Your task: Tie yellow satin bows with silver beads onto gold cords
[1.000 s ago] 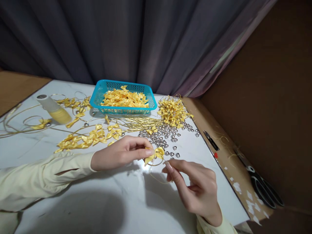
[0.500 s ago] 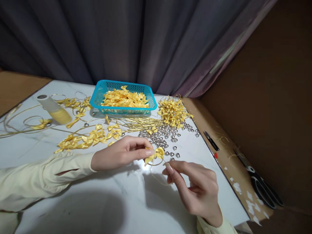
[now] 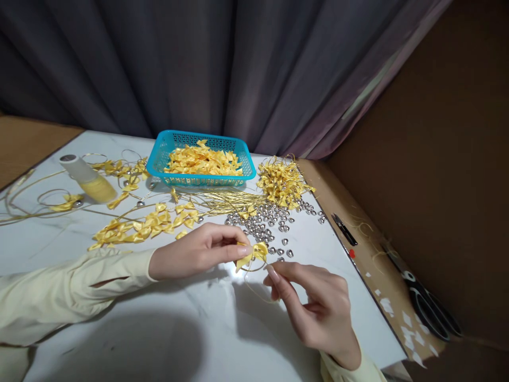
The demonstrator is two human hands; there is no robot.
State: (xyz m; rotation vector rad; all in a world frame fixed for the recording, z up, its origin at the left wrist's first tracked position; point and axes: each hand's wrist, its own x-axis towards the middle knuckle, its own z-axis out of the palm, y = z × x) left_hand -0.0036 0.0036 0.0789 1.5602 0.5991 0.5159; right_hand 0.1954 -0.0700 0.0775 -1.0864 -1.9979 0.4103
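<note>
L hand (image 3: 204,252) was clamped on yellow bow (image 3: 259,250) abv white counter (image 3: 217,323), R hand (image 3: 316,305) pinched thin thread (image 3: 258,295) beside it, w/ silver beads (image 3: 260,232) nr & blue basket (image 3: 199,179) farther back.

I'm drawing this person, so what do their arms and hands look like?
The left sleeve is pale yellow, long and creased, with a slit near its cuff. The right sleeve matches, though little of it shows. The left hand and right hand are ungloved.
</note>
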